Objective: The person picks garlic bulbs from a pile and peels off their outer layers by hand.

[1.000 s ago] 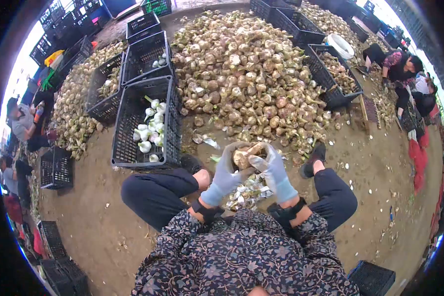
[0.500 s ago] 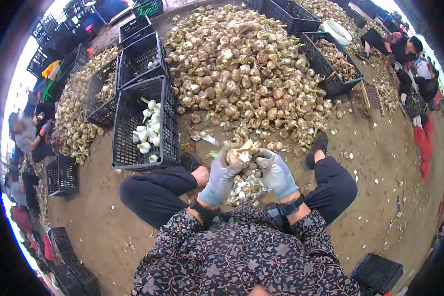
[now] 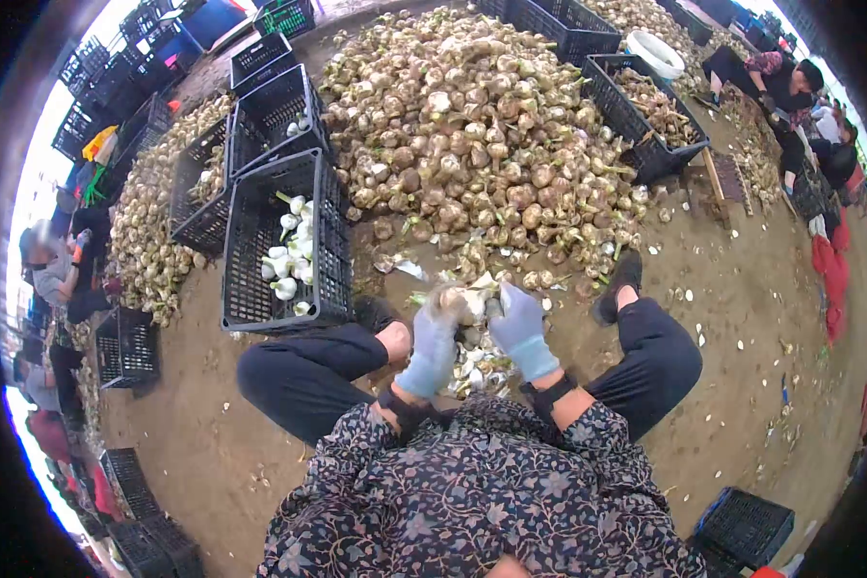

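Note:
Between my gloved hands, above the ground, is a garlic bulb (image 3: 475, 301), its surface now mostly white. My left hand (image 3: 433, 332) is closed round its left side, the fingertips blurred. My right hand (image 3: 518, 328) is closed against the bulb's right side, thumb and fingers pressed on it; whether a strip of skin is pinched there I cannot make out. Below the hands lie peeled garlic skins (image 3: 477, 371) between my legs. Peeled white garlic bulbs (image 3: 299, 252) with short stems sit in the black crate (image 3: 246, 313) to my left.
A large heap of unpeeled garlic (image 3: 472, 135) rises in front of me. Further black crates stand behind the near one, and a crate of stalks or trimmings (image 3: 650, 159) stands at the right. A white tub (image 3: 655, 55) is beyond it. Several people sit at both sides.
The bulb went from brownish to mostly white as outer skin came away. My right hand turned, its back now facing up more. The view shifted slightly.

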Motion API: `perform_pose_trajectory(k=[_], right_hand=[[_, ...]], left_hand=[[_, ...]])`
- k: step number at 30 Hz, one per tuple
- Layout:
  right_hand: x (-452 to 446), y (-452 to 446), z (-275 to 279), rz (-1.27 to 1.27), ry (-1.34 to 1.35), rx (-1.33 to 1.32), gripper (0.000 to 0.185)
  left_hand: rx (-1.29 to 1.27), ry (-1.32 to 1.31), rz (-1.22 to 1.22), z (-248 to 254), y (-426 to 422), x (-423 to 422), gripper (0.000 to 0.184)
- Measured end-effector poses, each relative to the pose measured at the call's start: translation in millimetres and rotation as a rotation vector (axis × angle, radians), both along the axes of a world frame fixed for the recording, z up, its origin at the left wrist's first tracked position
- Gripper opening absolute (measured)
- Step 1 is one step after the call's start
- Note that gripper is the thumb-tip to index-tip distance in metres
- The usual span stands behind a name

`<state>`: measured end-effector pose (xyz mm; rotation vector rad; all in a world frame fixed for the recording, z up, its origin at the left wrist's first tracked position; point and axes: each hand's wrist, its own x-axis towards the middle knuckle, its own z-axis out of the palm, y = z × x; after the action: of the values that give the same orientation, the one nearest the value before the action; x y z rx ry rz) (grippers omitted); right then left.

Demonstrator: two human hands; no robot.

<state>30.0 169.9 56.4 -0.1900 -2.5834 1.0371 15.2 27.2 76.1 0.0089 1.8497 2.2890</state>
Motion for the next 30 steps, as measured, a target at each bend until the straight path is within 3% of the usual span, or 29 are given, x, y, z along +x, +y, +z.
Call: perform_pose_trajectory(k=[2,3,4,5,7,10,12,13,15,16,17,19,21,22,23,24,26,27,28,30], right_hand=[[-5,18,-29,0.031,0.018,-0.009,0.016],[-6,31,-46,-0.029,-0.099,-0.163,0.016],[-8,42,-55,-0.087,-0.215,-0.314,0.015],[-8,47,-49,-0.048,-0.325,-0.749,0.028],[-3,39,-35,0.056,-0.302,-0.756,0.024],[-1,14,9,0.204,-0.332,-0.692,0.023],[1,4,7,0.266,-0.338,-0.76,0.027],[2,-5,21,0.172,-0.426,-1.028,0.027],[2,-7,17,0.121,-0.432,-0.999,0.026],[1,-8,13,0.076,-0.432,-0.97,0.025],[-2,-7,0,0.097,-0.303,-0.613,0.022],[-1,-9,-1,0.099,-0.282,-0.773,0.021],[1,-11,14,0.104,-0.26,-0.932,0.02],[4,-11,21,0.178,-0.193,-0.726,0.021],[7,-13,24,0.25,-0.127,-0.52,0.021],[9,-14,24,0.254,-0.129,-0.52,0.021],[14,-18,24,0.419,-0.115,-0.198,0.037],[16,-18,25,0.501,-0.146,-0.193,0.037],[15,-16,20,0.503,-0.146,-0.193,0.037],[13,-9,6,0.657,-0.35,-0.6,0.033]], left_hand=[[0.745,-0.611,-0.121,16,-9,-9,0.051],[0.692,-0.654,-0.16,22,-13,-20,0.063],[0.755,-0.685,-0.222,23,-21,-26,0.062],[0.722,-0.624,-0.237,13,-26,-34,0.062],[0.558,-0.5,-0.142,5,-24,-36,0.064],[0.516,-0.43,0.054,-3,-6,-25,0.056],[0.427,-0.293,-0.128,-17,-14,-18,0.052],[0.428,-0.298,-0.13,-35,-17,-20,0.052],[0.049,-0.058,-0.151,-70,-22,-25,0.05],[0.049,-0.059,-0.151,-68,-21,-24,0.05],[0.045,-0.027,-0.117,-66,-19,-22,0.049],[-0.154,0.128,-0.021,-62,-15,-17,0.057],[-0.051,0.153,0.021,-44,-4,-5,0.061],[0.051,0.175,0.062,-39,-2,-2,0.065],[0.043,0.123,0.143,-46,-2,-5,0.056],[0.042,0.122,0.147,-47,-7,-8,0.056],[0.314,-0.088,-0.105,-34,-18,-14,0.048],[0.314,-0.253,-0.103,-21,-17,-13,0.047],[0.314,-0.253,-0.101,-21,-19,-17,0.047],[0.283,-0.282,-0.307,-22,-29,-19,0.044]])
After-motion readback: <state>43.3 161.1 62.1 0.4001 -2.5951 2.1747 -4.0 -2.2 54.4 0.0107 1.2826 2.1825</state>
